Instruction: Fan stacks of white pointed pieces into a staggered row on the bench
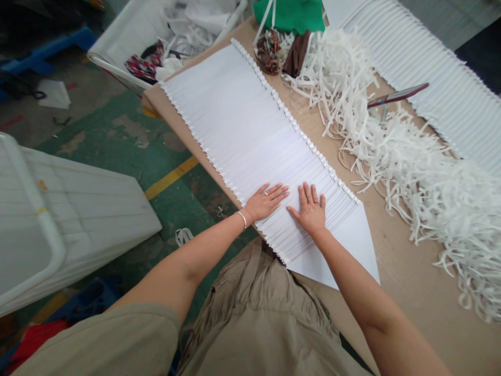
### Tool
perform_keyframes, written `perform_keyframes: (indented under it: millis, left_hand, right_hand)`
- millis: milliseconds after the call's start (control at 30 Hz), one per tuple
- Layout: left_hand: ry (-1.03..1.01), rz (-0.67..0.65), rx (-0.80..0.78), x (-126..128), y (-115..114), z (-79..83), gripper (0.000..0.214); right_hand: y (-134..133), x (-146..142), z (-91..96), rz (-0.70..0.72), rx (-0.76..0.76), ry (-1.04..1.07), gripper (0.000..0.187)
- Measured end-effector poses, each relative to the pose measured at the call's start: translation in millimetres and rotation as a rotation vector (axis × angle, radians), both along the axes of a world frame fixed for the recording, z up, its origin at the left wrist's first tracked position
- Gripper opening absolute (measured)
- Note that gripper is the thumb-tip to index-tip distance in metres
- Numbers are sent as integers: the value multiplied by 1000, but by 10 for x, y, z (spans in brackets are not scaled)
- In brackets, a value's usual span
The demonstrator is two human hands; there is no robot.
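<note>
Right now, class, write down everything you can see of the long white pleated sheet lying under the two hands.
The long white pleated sheet looks like paper or thin plastic, folded into many narrow parallel pleats running across its width. Both long edges carry a small notched trim. Its near end widens into a flat white triangular flap. It lies flat on a tan cardboard tabletop, with the left hand and right hand resting palm-down on it.

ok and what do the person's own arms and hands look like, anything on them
The left hand wears a small ring on one finger and a thin silver bangle at the wrist. The right hand shows no jewellery. The left forearm and right forearm are bare, and a loose khaki short sleeve covers the left upper arm.
</note>
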State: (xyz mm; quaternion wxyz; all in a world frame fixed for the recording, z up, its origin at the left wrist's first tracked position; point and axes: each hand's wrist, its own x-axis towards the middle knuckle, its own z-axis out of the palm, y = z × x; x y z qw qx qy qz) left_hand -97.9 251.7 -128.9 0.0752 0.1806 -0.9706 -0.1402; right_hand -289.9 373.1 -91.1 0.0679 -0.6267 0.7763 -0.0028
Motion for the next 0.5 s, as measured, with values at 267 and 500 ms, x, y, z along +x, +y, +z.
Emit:
perform_keyframes:
  millis: [267, 500]
  left_hand:
    - [2, -4, -32, 18, 54, 100, 55]
    - [25, -146, -56, -163, 333, 39, 55]
  right_hand:
    - [275, -248, 167, -89, 15, 27, 81]
    - [495, -193, 171, -192, 47, 49, 88]
